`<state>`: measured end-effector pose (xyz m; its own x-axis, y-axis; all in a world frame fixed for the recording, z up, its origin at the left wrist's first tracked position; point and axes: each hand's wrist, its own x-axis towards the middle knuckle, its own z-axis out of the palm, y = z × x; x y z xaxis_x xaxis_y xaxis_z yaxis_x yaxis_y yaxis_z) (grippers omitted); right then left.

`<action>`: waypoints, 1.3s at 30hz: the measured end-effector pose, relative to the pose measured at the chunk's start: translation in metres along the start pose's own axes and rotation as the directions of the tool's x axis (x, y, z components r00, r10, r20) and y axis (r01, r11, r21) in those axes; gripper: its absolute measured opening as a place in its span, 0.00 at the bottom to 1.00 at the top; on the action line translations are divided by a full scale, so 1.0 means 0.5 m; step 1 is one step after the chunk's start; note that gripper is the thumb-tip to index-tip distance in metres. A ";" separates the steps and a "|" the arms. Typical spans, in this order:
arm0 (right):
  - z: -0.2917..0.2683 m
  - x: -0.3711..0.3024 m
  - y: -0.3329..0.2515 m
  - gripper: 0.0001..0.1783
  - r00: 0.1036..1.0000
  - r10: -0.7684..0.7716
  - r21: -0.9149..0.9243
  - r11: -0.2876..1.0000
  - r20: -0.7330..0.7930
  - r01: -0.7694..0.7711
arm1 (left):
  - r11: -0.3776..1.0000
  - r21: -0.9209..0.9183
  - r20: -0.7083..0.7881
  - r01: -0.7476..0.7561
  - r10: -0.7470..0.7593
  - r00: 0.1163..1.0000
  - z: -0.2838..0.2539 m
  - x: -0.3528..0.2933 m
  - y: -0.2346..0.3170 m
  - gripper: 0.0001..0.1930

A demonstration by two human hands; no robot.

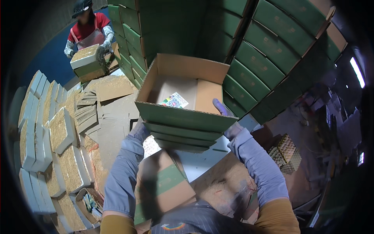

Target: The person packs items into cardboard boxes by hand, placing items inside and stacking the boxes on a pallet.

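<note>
I hold up an open green cardboard box with a brown inside. A colourful leaflet lies on its bottom. My left hand, in a purple glove, grips the box's lower left corner and is mostly hidden under it. My right hand grips the right front edge, with gloved fingers reaching over the rim. Below the box hang its green folded flaps. Right behind the box rises a tall stack of closed green boxes.
On the left stand several white trays filled with straw-like material, next to piles of flat brown cardboard. Another person in a red top handles a filled tray at the back. Below my arms lies a closed brown and green carton. Egg trays sit at the right.
</note>
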<state>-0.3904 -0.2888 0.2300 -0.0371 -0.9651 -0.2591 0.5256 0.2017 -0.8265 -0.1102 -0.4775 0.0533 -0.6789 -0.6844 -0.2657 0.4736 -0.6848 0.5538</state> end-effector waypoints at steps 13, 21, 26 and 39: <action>-0.186 -0.152 0.405 0.26 0.949 0.015 -0.544 0.817 -0.315 -0.193 | -0.513 0.780 -0.101 0.359 0.462 0.881 -0.018 -0.570 -0.290 0.39; 0.045 -0.176 0.374 0.17 0.993 0.049 -0.357 0.930 -0.105 -0.083 | -0.478 0.864 0.158 0.160 0.558 0.815 0.099 -0.636 -0.266 0.41; 0.044 -0.188 0.248 0.21 0.980 -0.083 -0.589 0.789 0.182 0.176 | -0.553 0.695 0.192 0.459 0.759 0.623 0.209 -0.815 -0.014 0.33; 0.141 -0.327 0.300 0.17 0.223 -0.242 -0.328 -0.733 0.944 0.596 | -0.142 0.950 -0.244 0.279 0.222 0.944 0.244 -0.941 0.038 0.24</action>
<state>-0.2456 -0.1127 0.1835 0.6671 -0.4213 0.6144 -0.6865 -0.6678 0.2875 0.1499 -0.1379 0.2853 -0.3990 -0.8592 -0.3203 -0.7894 0.1442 0.5966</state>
